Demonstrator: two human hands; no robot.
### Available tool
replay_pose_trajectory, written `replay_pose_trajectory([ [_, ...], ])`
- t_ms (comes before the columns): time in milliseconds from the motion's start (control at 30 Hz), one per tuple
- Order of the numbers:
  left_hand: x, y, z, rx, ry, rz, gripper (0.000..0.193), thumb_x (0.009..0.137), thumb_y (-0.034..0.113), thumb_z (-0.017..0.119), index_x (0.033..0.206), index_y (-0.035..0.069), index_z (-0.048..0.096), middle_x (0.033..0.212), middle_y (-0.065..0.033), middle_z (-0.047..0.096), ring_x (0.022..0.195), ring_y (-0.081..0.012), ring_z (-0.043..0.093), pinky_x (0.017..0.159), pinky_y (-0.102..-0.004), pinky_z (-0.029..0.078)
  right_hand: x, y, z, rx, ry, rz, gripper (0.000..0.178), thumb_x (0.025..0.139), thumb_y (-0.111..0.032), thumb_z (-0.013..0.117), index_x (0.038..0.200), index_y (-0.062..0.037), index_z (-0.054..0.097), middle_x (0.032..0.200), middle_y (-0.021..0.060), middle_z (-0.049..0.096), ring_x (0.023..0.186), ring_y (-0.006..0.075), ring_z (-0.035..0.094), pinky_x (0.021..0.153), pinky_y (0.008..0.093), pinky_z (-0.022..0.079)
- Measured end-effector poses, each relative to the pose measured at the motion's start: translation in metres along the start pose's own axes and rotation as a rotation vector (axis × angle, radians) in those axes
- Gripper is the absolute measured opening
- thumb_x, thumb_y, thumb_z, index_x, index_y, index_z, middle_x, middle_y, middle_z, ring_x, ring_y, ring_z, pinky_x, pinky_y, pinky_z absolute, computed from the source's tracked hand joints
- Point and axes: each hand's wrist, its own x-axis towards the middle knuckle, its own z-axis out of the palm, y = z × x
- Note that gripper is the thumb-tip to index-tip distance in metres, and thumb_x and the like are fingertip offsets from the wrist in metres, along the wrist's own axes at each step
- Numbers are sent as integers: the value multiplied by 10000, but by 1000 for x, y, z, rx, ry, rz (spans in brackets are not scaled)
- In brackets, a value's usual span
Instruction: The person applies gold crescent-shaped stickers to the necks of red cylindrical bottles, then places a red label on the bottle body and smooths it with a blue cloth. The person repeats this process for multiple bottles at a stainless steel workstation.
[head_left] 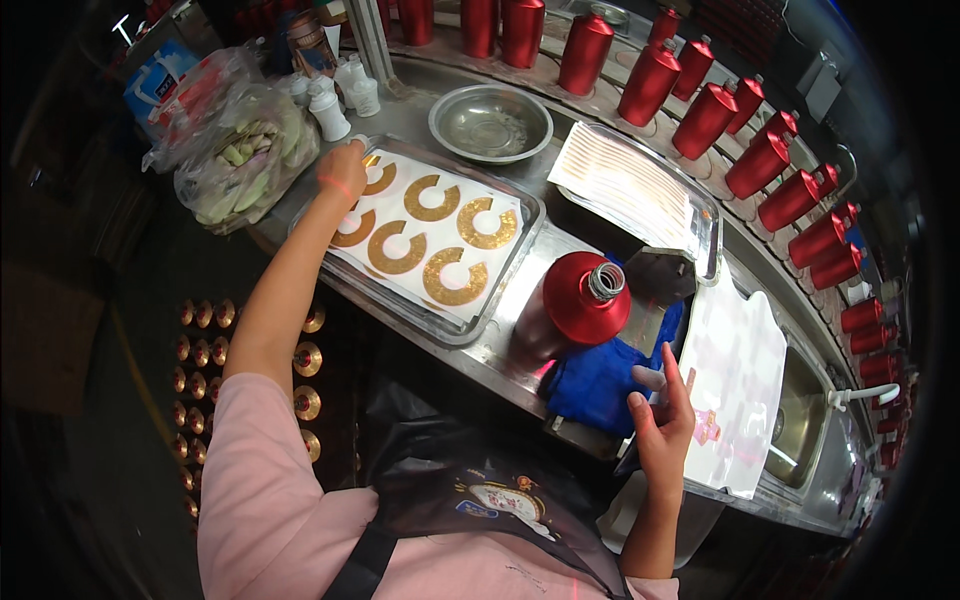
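left hand (pixel 345 168): reaching toward labels (pixel 397 264), cannot tell its grip
right hand (pixel 664 425): hovering near cloth (pixel 600 388), fingers apart
bottle (pixel 582 305): standing beside tray (pixel 514 270)

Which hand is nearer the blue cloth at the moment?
Right. The right hand is by the right side of the blue cloth; the left hand is much farther off, at the tray's upper-left corner.
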Motion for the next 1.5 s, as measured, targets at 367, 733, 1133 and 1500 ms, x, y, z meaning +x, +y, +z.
replay_pose_trajectory([
  [367,-81,65,-103,-1042,-52,-29,419,853,12,688,1258,-45,599,910,-116,722,718,-154,690,613,-273,537,-7,-60,40,142,-410,-76,327,935,-49,686,1255,15,671,1064,70,707,892,53,630,688,170,470],
  [733,-251,139,-179,-1807,-350,-111,571,892,-110,602,1434,-19,451,1247,-147,634,1043,-165,681,895,-281,576,-1,-75,121,1013,-491,429,449,1012,-238,643,1382,5,573,708,-2,589,441,88,442,443,236,343],
  [1133,-287,188,-195,-1904,-322,164,378,938,17,663,1307,-10,585,996,-16,680,873,-82,640,737,-233,506,-11,-68,38,250,-16,-425,294,960,50,634,1249,28,683,980,-15,631,834,20,571,738,182,449],
  [1500,-260,215,-159,-1798,-137,125,395,922,1,715,1300,6,601,856,31,638,769,-23,589,726,-193,487,59,-72,17,-227,100,-612,243,800,-37,735,1043,-35,743,704,37,496,612,135,441,552,301,369],
])
